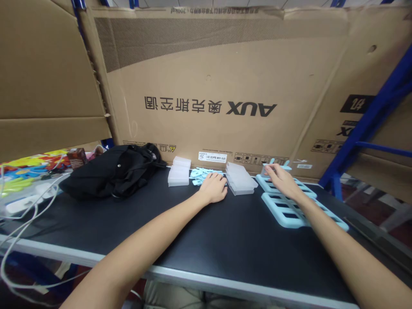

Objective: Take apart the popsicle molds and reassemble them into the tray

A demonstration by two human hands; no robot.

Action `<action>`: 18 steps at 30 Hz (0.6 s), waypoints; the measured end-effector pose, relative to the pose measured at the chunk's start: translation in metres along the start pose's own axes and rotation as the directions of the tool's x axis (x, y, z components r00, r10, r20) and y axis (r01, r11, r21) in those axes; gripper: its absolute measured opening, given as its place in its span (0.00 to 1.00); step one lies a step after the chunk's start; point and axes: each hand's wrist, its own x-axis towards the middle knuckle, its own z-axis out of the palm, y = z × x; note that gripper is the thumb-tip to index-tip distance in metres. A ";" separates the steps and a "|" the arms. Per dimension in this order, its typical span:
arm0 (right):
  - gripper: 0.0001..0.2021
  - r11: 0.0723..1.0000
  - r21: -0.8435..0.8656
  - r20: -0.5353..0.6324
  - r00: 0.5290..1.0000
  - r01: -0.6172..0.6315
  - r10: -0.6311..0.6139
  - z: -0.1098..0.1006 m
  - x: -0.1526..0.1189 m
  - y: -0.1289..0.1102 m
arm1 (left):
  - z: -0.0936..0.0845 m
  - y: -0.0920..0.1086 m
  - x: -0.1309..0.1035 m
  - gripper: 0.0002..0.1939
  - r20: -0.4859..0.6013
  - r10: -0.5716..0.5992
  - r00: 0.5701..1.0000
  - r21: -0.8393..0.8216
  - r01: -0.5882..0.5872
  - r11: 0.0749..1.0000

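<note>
My left hand (pixel 214 187) rests palm down on the black tabletop, fingers loosely bent and a little apart, beside a pile of light blue plastic strips (pixel 202 173). My right hand (pixel 283 179) is over the far left end of a light blue slotted rack (pixel 286 216). Its thumb and fingers are closed on a small translucent plastic box (pixel 264 170), partly covered by them. Two light blue prongs stand up behind that hand. Between the hands lies a stack of translucent plastic boxes (pixel 241 179). More translucent boxes (pixel 179 172) stand left of the strips.
A black bag (pixel 112 171) lies on the table's left side, near white cables (pixel 34 210) and colourful items (pixel 28 171). A large cardboard panel (pixel 206 81) closes off the back. A blue metal post (pixel 370 116) slants at the right. The table's metal edge (pixel 225 281) runs along the front.
</note>
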 end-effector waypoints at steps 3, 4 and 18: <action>0.23 0.996 -0.053 -0.096 0.993 -0.075 0.070 -0.010 0.003 0.015 | -0.001 0.002 0.002 0.16 -0.003 -0.014 1.000 0.044 0.014 0.999; 0.22 0.993 -0.072 -0.124 0.988 -0.098 0.089 -0.012 0.003 0.020 | -0.002 0.003 0.003 0.16 -0.007 -0.019 1.000 0.053 0.020 0.998; 0.23 0.880 -0.177 -0.168 0.895 -0.440 0.413 -0.011 0.035 0.073 | 0.005 0.001 0.007 0.17 0.029 -0.045 0.999 0.013 0.044 0.999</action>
